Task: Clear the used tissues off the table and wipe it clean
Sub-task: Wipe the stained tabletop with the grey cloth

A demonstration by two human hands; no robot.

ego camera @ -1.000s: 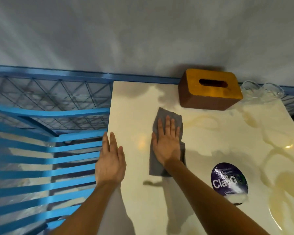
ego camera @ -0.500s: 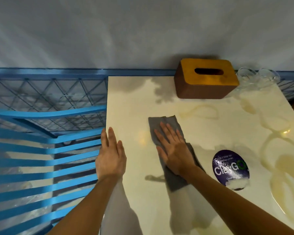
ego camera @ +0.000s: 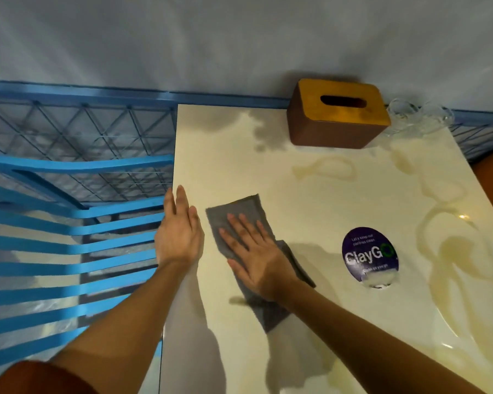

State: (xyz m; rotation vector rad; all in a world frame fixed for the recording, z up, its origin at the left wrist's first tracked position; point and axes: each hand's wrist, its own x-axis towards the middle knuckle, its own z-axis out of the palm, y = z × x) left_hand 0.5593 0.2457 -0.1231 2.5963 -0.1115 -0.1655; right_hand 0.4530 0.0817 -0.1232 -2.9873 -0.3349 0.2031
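A grey cloth (ego camera: 241, 211) lies flat on the cream table (ego camera: 339, 200), near its left side. My right hand (ego camera: 252, 255) presses down on the cloth with straight, spread fingers; part of the cloth trails out under my wrist. My left hand (ego camera: 178, 233) rests flat on the table's left edge, fingers straight, beside the cloth and holding nothing. No tissues show on the table.
A brown tissue box (ego camera: 337, 113) with a yellow lid stands at the far edge against the wall. Clear glassware (ego camera: 419, 118) sits to its right. A round purple sticker (ego camera: 369, 255) lies right of the cloth. A blue slatted chair (ego camera: 69, 245) stands left.
My right hand has slid the cloth toward me and to the left, away from the tissue box. My left hand stays on the table edge.
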